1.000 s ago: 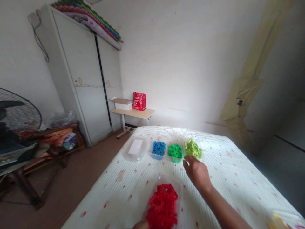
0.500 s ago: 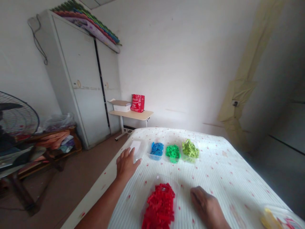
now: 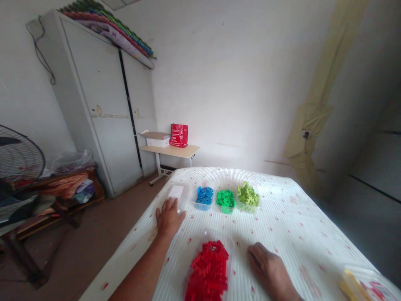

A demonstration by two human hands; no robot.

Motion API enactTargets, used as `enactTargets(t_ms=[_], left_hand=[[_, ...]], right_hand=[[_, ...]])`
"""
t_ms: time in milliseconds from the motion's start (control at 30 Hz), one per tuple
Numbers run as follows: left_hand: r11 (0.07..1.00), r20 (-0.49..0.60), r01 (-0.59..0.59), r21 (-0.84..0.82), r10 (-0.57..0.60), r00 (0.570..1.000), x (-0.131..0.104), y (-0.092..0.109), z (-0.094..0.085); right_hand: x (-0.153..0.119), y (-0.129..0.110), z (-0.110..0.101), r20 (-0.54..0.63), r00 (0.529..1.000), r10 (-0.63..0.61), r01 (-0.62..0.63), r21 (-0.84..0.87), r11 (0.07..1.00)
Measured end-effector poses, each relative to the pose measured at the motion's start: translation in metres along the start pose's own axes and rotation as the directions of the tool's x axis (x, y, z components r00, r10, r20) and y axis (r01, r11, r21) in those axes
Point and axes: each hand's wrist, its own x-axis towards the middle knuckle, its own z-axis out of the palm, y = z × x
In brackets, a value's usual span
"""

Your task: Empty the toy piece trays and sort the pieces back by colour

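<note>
My left hand (image 3: 169, 218) reaches over the left side of the table, fingers apart, at the near edge of a clear plastic container (image 3: 188, 193) with a white card (image 3: 176, 192). Whether the fingertips touch it, I cannot tell. My right hand (image 3: 266, 264) rests on the cloth with its fingers curled; anything inside them is hidden. Between my forearms stands a clear box of red plastic pieces (image 3: 210, 267). Beyond it sit three clear boxes in a row, with blue pieces (image 3: 204, 195), green pieces (image 3: 225, 198) and lime-green pieces (image 3: 248, 195).
A ribbed white cloth with red specks (image 3: 282, 225) covers the table. At the lower right is a clear container (image 3: 366, 284) with yellow and red contents. Behind are a small table (image 3: 184, 152) with a red bag (image 3: 178, 135), a grey cabinet (image 3: 106, 104) and a fan (image 3: 20, 154).
My left hand has drawn back slightly toward me, uncovering more of the white card. My right hand stays beside the red pieces. The view has shifted a little.
</note>
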Motion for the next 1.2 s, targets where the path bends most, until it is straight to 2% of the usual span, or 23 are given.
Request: enactTargets(t_ms=[167, 500, 767, 933, 1100, 1200], left_hand=[[1.000, -0.025, -0.005, -0.014, 0.004, 1.000, -0.0016, 0.0015, -0.0012], [0.999, -0.054, -0.016, -0.048, 0.013, 0.998, -0.0033, 0.0002, -0.0039], [0.997, -0.115, 0.060, -0.048, -0.065, 0.991, -0.0012, -0.0012, -0.0033], [0.982, -0.110, 0.158, -0.101, -0.169, 0.980, 0.0026, -0.0029, 0.0001], [0.976, -0.116, 0.179, -0.121, -0.193, 0.974, 0.0039, -0.0035, 0.0009], [0.970, -0.159, 0.189, -0.154, -0.213, 0.964, 0.0035, -0.0032, -0.0005]], right_hand=[[-0.0001, -0.0007, -0.0013, -0.021, 1.000, 0.009, -0.009, 0.005, 1.000], [0.0000, -0.0002, -0.0001, 0.016, 0.999, 0.040, -0.041, 0.036, 0.999], [0.0006, -0.0020, -0.0009, 0.007, 1.000, 0.023, -0.023, 0.011, 1.000], [0.0013, -0.0009, 0.0014, -0.002, 1.000, 0.018, -0.018, 0.001, 1.000], [0.0017, -0.0021, 0.0001, -0.010, 1.000, 0.015, -0.015, -0.002, 1.000], [0.0023, -0.0028, -0.0012, -0.016, 1.000, 0.009, -0.009, -0.006, 1.000]])
